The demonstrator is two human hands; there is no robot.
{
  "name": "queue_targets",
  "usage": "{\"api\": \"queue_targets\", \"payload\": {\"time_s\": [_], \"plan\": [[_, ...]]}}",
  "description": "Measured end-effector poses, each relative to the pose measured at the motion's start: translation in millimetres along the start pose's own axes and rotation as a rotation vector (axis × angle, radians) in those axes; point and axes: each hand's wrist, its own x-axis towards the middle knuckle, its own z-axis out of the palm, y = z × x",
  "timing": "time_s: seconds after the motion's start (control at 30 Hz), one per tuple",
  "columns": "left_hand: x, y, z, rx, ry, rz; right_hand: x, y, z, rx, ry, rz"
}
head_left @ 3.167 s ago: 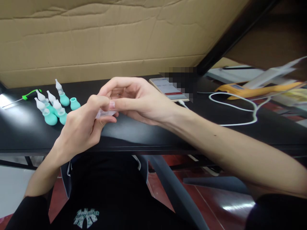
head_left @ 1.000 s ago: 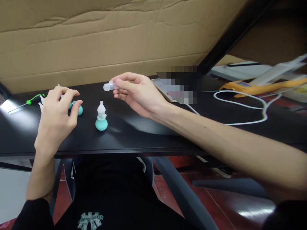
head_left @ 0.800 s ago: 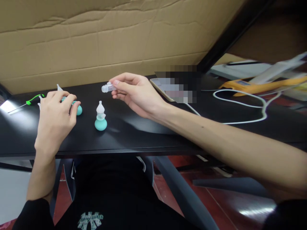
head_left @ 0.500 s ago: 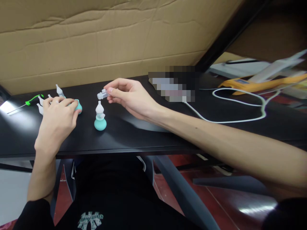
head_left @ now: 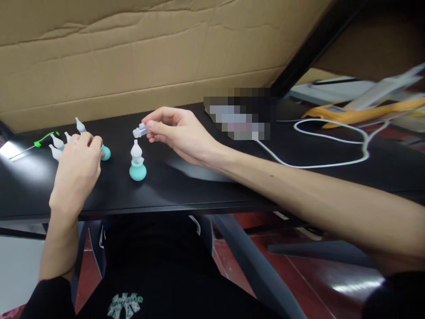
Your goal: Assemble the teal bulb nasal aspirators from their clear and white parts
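My right hand (head_left: pixel 179 135), closed in a pinch, holds a translucent, stubby plastic tube (head_left: pixel 141 130) near the teardrop-shaped white tip (head_left: pixel 136 149) of a smooth teal bulb (head_left: pixel 137 171), upright on the black bench (head_left: pixel 172 190). My left hand (head_left: pixel 76 170) curls, fingers bent, at a second rounded bulb (head_left: pixel 106 153); whether it grips, I cannot tell from afar.

Cardboard (head_left: pixel 149 57) stands up behind the black desk (head_left: pixel 172 190), green-trimmed screwdriver (head_left: pixel 37 143) lying far left, white cable (head_left: pixel 312 167) looping across the right, yellow tool (head_left: pixel 345 116) just beyond, red floor (head_left: pixel 292 279) below
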Motion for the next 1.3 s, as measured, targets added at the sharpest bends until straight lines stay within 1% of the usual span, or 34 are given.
{"api": "queue_targets", "payload": {"time_s": [0.07, 0.17, 0.23, 0.37, 0.47, 0.57, 0.67, 0.73, 0.77, 0.9, 0.97, 1.03, 1.1, 1.17, 1.23, 1.3], "plan": [[0, 1, 0.0, -0.056, 0.011, -0.04, 0, 0, 1, 0.001, 0.006, 0.001], [0, 5, -1.5, -0.117, -0.014, -0.099, 0, 0, 1, 0.004, 0.012, -0.002], [0, 7, -2.9, -0.136, -0.025, -0.112, 0, -1, 1, 0.009, 0.007, -0.007], [-2, 11, -6.8, -0.107, -0.005, -0.058, 0, -3, 0, 0.005, 0.002, -0.022], [-2, 13, -11.6, -0.138, -0.024, -0.007, 0, -5, 0, 0.0, 0.019, -0.051], [-1, 17, -16.3, -0.19, -0.052, 0.002, 0, -9, 1, 0.005, 0.019, -0.088], [-1, 20, -18.5, -0.238, -0.052, 0.004, -1, -16, 2, -0.018, 0.037, -0.133], [-1, 21, -18.9, -0.259, -0.038, 0.0, -2, -23, 3, -0.058, 0.058, -0.184], [-1, 21, -19.1, -0.266, -0.031, -0.005, -2, -26, 2, -0.08, 0.064, -0.233], [-1, 22, -20.9, -0.311, -0.035, -0.037, -12, -39, 1, -0.201, 0.074, -0.481], [-1, 23, -21.9, -0.361, -0.046, -0.042, -19, -44, 1, -0.316, 0.073, -0.525], [-1, 22, -22.6, -0.405, -0.063, -0.02, -26, -48, 1, -0.454, 0.023, -0.535], [-1, 21, -23.0, -0.412, -0.076, 0.024, -30, -49, 2, -0.589, -0.095, -0.565], [-1, 18, -23.9, -0.383, -0.087, 0.069, -31, -50, 5, -0.707, -0.232, -0.633], [-1, 16, -25.9, -0.369, -0.098, 0.095, -30, -49, 8, -0.797, -0.337, -0.72], [-1, 14, -29.1, -0.42, -0.118, 0.091, -29, -46, 11, -0.851, -0.384, -0.741]]}}
